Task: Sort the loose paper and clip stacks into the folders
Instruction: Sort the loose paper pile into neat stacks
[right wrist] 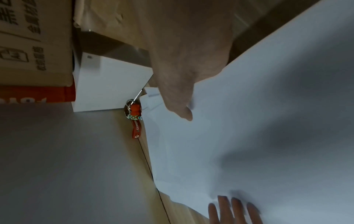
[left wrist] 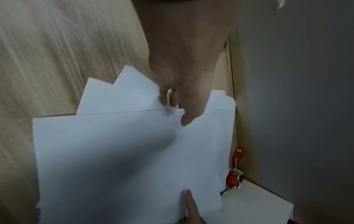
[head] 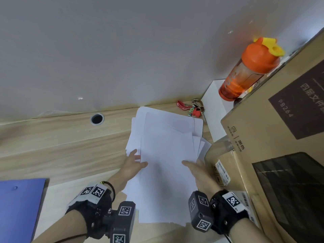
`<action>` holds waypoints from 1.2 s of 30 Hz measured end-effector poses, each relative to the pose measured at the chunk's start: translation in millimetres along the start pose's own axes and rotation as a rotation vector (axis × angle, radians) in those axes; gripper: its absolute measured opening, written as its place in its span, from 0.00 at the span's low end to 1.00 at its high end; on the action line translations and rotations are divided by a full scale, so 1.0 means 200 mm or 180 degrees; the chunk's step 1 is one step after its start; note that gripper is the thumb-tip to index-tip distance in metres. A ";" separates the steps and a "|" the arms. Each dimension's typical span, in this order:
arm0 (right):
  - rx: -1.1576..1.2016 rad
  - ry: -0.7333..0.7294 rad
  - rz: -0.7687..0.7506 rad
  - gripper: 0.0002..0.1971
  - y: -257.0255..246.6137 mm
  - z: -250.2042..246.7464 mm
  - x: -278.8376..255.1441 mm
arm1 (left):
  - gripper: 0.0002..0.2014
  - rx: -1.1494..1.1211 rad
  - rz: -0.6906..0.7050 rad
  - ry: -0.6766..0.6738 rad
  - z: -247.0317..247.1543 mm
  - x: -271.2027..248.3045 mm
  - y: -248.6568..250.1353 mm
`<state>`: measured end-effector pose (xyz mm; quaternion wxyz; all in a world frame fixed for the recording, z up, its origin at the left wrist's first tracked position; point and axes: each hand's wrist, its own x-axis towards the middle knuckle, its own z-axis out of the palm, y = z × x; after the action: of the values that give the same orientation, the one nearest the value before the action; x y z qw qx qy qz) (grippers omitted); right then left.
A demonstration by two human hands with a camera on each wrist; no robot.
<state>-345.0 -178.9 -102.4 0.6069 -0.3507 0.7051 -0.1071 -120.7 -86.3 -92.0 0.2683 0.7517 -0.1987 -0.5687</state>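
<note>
A loose pile of white paper (head: 166,155) lies fanned on the wooden desk (head: 61,146) against the wall. My left hand (head: 135,162) holds the top sheets at their left edge, thumb on top (left wrist: 186,119) and fingers (left wrist: 168,98) at the edge over the lower sheets. My right hand (head: 194,171) grips the right edge, its thumb (right wrist: 184,113) on top of the paper (right wrist: 249,136) and its fingers hidden beneath. A blue folder (head: 21,207) lies shut at the near left, apart from both hands.
A large cardboard box (head: 280,120) fills the right side, with an orange shaker bottle (head: 249,71) and a white box (head: 213,109) behind it. A red keychain (head: 191,109) lies by the wall past the paper. A cable hole (head: 97,118) is at the back left.
</note>
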 end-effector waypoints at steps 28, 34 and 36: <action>-0.0180 0.0712 -0.0419 0.12 0.03 0.01 -0.08 | 0.34 0.0827 0.0200 -0.0235 0.02 0.10 0.15; -0.0152 0.0627 -0.0403 0.16 0.02 0.02 -0.08 | 0.21 0.0582 0.0238 -0.0325 0.06 0.09 0.15; -0.0185 0.0543 -0.0397 0.13 0.02 0.01 -0.10 | 0.20 0.0484 0.0209 -0.0367 0.07 0.08 0.15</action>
<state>-344.6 -163.5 -90.3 0.5264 -0.4010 0.7338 -0.1537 -128.8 -122.5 -88.4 0.2170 0.7290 -0.2810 -0.5853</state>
